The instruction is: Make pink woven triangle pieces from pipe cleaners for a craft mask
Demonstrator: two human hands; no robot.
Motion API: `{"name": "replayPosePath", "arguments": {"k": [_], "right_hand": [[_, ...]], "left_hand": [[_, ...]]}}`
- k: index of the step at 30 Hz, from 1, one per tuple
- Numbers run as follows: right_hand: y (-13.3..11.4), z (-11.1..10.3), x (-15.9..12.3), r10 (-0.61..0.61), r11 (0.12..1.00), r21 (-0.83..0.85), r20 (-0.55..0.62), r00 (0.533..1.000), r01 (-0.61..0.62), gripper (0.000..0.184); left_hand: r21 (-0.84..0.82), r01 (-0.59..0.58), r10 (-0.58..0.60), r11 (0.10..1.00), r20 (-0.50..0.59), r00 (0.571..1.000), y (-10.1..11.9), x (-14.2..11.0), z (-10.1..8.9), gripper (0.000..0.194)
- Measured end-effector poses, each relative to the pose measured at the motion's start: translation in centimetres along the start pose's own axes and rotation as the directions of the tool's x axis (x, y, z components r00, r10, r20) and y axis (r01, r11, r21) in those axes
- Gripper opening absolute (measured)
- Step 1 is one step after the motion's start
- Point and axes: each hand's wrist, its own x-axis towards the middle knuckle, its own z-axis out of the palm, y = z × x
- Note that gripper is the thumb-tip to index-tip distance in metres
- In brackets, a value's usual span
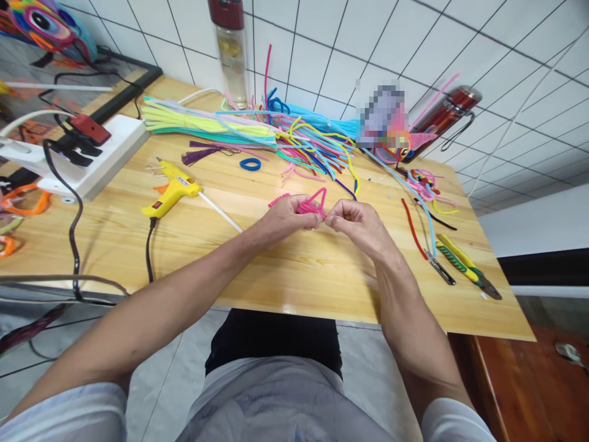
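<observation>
Pink pipe cleaners [310, 206], bent into tight rows with one loop standing up, are held over the middle of the wooden table. My left hand [293, 212] is closed around them, and a ridged pink end pokes out on its left side. Just to the right, my right hand [352, 222] pinches at the right end of the pink piece with thumb and forefinger. Its fingertips almost meet the left thumb. A blue ring [250, 164] of the same fuzzy material lies on the table beyond my left hand.
A yellow glue gun [173, 189] with a white stick lies left, near a power strip [108, 156]. Pipe cleaners [211, 123] in many colours are heaped along the wall. Pliers [469, 267] and a utility knife [440, 269] lie right. A glass bottle [231, 61] stands behind.
</observation>
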Motion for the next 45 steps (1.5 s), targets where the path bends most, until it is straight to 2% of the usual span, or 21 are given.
{"name": "replayPosePath", "arguments": {"k": [12, 24, 32, 40, 45], "right_hand": [[-1.1, 0.3, -0.1, 0.080, 0.981, 0.175, 0.040, 0.996, -0.086, 0.014], [-1.0, 0.3, -0.1, 0.094, 0.957, 0.268, 0.073, 0.993, -0.110, 0.008], [-1.2, 0.4, -0.1, 0.094, 0.965, 0.239, 0.058, 0.994, -0.105, 0.009], [-1.3, 0.4, -0.1, 0.095, 0.966, 0.232, 0.077, 0.993, -0.110, 0.006], [-0.9, 0.5, 0.0, 0.104, 0.963, 0.241, 0.072, 0.992, -0.119, 0.006]], "left_hand": [[0.021, -0.028, 0.028, 0.999, -0.009, 1.000, -0.3, 0.2, -0.1, 0.023], [0.020, -0.062, 0.062, 0.998, 0.012, 0.998, 0.2, 0.1, 0.1, 0.021], [0.010, -0.007, 0.007, 1.000, -0.011, 1.000, 0.1, 0.1, 0.1, 0.025], [0.139, -0.056, 0.062, 0.989, -0.039, 0.997, -0.2, 0.2, -0.3, 0.018], [0.110, -0.030, 0.035, 0.993, -0.048, 0.998, -0.1, 0.2, -0.2, 0.018]]}}
